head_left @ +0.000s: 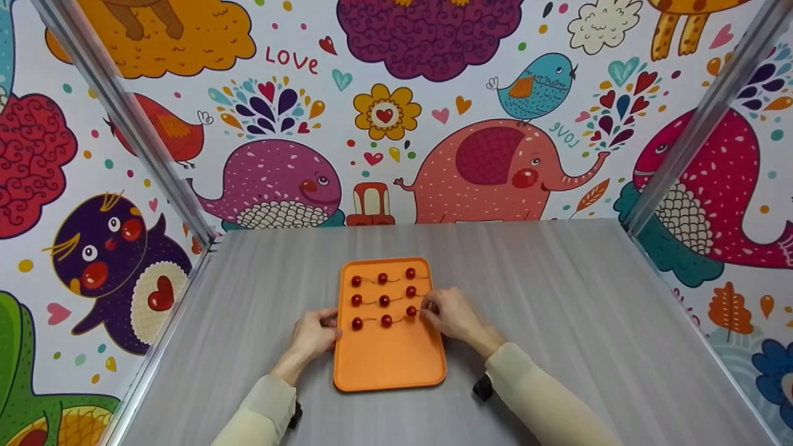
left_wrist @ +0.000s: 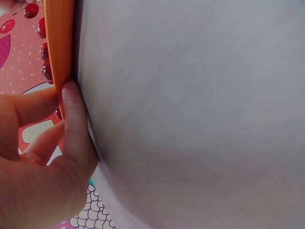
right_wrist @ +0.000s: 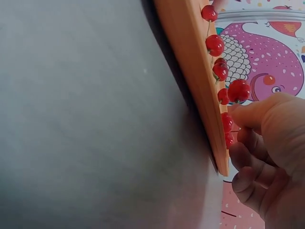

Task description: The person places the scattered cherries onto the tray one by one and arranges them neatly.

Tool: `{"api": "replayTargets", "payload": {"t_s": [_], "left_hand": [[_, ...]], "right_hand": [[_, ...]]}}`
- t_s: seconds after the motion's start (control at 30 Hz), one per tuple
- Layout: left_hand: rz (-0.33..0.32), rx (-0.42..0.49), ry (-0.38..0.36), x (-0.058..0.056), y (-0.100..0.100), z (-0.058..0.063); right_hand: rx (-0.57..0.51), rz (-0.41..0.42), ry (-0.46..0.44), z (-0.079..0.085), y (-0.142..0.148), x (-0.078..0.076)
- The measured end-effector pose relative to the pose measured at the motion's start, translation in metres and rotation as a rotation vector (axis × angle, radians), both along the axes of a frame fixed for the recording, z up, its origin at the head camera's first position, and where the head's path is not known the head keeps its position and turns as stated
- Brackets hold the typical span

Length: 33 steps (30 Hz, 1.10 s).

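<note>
An orange tray (head_left: pixel 390 362) lies on the table with several red cherries (head_left: pixel 384 300) set out in rows of three, their thin stems pointing mostly right. At the tray's left edge my left hand (head_left: pixel 315 334) grips the rim; the left wrist view has its fingers (left_wrist: pixel 75 114) on either side of the tray wall (left_wrist: pixel 59 38). My right hand (head_left: pixel 455 313) reaches over the right rim and pinches the stem of the rightmost cherry (head_left: pixel 411 311) in the nearest row. In the right wrist view that cherry (right_wrist: pixel 238 90) shows just beyond the fingertips; its stem is mostly hidden.
The tray stands on a grey wood-grain table (head_left: pixel 533 279). Behind and beside it rise walls printed with cartoon animals (head_left: pixel 489 173). Metal posts (head_left: pixel 681 130) stand at the back corners, and a metal rail (head_left: pixel 155 347) runs along the left edge.
</note>
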<state>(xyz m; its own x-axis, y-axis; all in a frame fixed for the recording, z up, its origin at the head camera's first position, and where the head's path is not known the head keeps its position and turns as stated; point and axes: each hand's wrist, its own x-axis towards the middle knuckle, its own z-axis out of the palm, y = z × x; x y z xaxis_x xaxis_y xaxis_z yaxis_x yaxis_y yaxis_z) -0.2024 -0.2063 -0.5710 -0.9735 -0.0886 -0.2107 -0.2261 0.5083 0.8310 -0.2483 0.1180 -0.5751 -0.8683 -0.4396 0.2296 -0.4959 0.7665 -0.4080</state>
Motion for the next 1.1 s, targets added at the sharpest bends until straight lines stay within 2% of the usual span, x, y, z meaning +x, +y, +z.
{"api": "replayTargets", "payload": {"t_s": [0.17, 0.57, 0.8, 1.1], "left_hand": [[0.000, -0.011, 0.011, 0.0000, 0.0000, 0.0000], [0.000, -0.027, 0.007, 0.0000, 0.0003, 0.0002], [0.001, -0.005, 0.010, -0.0002, 0.0001, -0.0002], [-0.005, 0.014, 0.009, 0.0005, 0.0005, -0.0007]], "right_hand": [[0.038, -0.029, -0.029, 0.0013, -0.0017, -0.0006], [0.004, -0.073, -0.105, 0.0011, -0.0017, -0.0025], [-0.015, -0.086, -0.137, -0.0003, -0.0021, -0.0027], [-0.051, -0.044, -0.100, -0.0033, -0.0023, -0.0033]]}}
